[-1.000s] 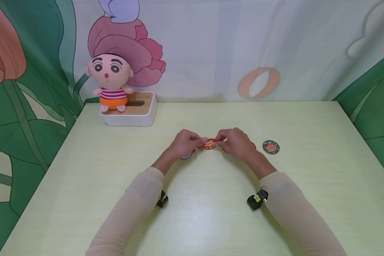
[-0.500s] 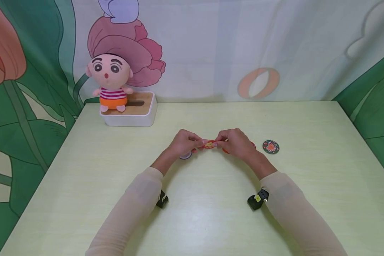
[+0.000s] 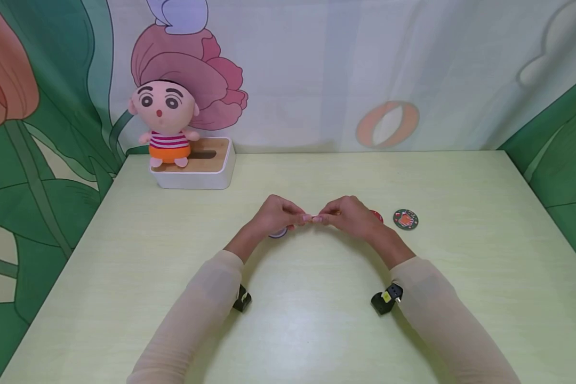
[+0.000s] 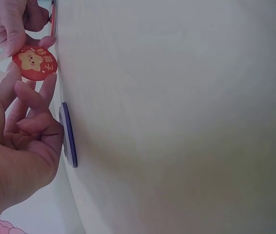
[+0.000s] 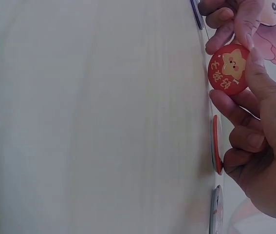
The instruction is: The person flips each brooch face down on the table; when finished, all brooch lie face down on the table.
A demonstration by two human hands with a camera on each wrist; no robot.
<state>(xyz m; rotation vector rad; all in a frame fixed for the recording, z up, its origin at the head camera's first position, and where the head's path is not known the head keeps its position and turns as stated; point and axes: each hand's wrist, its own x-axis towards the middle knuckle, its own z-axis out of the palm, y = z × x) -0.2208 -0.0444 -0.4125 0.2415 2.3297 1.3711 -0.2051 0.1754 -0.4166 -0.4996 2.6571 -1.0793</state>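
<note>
Both hands pinch one round red badge with a smiling yellow star and yellow characters on its face (image 4: pixel 34 63). From the head it shows almost edge-on, while both wrist views see its printed front. My left hand (image 3: pixel 279 213) grips one side of the rim between thumb and fingers. The opposite side is in the thumb and fingers of my right hand (image 3: pixel 348 214). Under the left hand lies a blue-rimmed disc (image 4: pixel 68 135), partly covered in the head view. A red-edged disc (image 5: pixel 217 145) lies beneath the right hand, mostly hidden from above.
To the right of the right hand a dark green round badge with an orange-red print (image 3: pixel 406 219) lies flat on the pale table (image 3: pixel 297 320). At the back left, a plush doll (image 3: pixel 169 122) sits on a white box with a wooden top (image 3: pixel 221 181). A printed curtain (image 3: pixel 293 80) hangs behind.
The red badge has tipped from showing its star face to the head camera to nearly edge-on. Both hands keep their grip and stay almost in place, thumbs now closer together.
</note>
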